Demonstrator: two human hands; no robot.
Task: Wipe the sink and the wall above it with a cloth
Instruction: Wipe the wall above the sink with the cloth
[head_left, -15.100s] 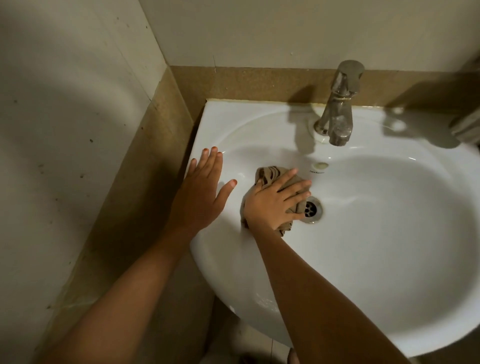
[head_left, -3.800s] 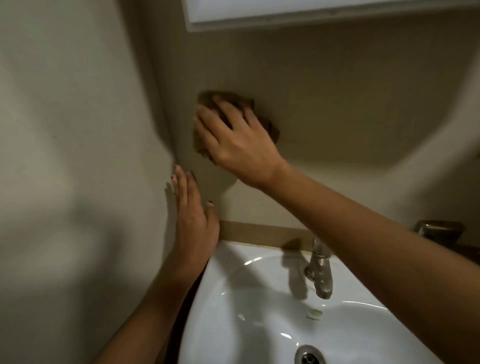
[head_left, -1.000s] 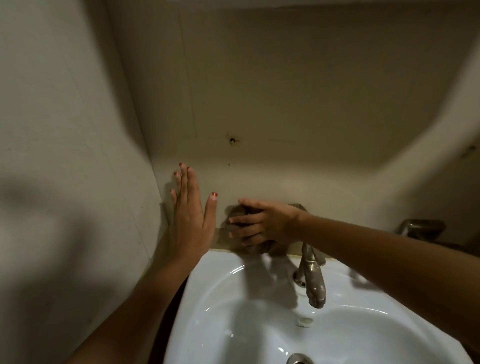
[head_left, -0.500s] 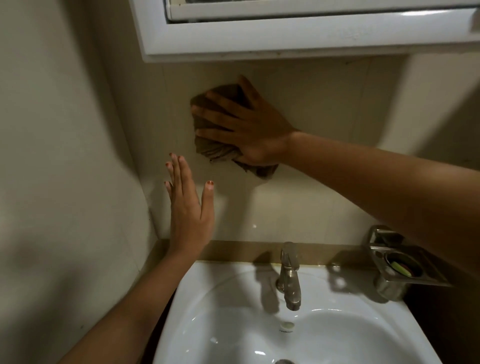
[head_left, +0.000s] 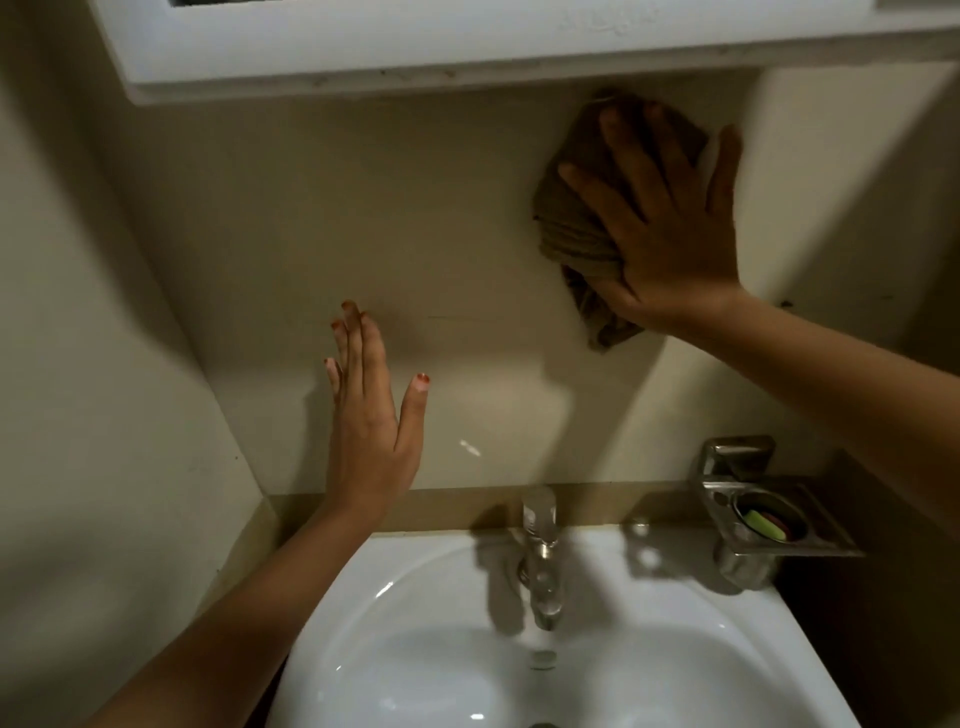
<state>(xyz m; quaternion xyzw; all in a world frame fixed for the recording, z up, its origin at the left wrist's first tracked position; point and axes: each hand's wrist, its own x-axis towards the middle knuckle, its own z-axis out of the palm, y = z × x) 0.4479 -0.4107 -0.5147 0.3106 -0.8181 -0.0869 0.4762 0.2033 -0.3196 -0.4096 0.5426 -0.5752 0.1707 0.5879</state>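
A crumpled brown cloth (head_left: 569, 228) is pressed flat against the beige wall (head_left: 415, 218), high up and to the right, just under a white cabinet. My right hand (head_left: 670, 228) lies spread over the cloth and holds it to the wall. My left hand (head_left: 371, 415) is held upright lower down on the left, fingers straight and together, close to the wall and holding nothing. The white sink (head_left: 395, 639) fills the bottom of the view, below both hands.
A white cabinet edge (head_left: 415, 47) runs across the top. A metal tap (head_left: 540, 551) stands at the back of the sink. A metal soap holder (head_left: 769, 525) with a green piece of soap sits to the right. A side wall (head_left: 93, 364) closes in on the left.
My right hand has slid the cloth along the wall from the left side to the right, under the cabinet. My left hand stays upright near the wall.
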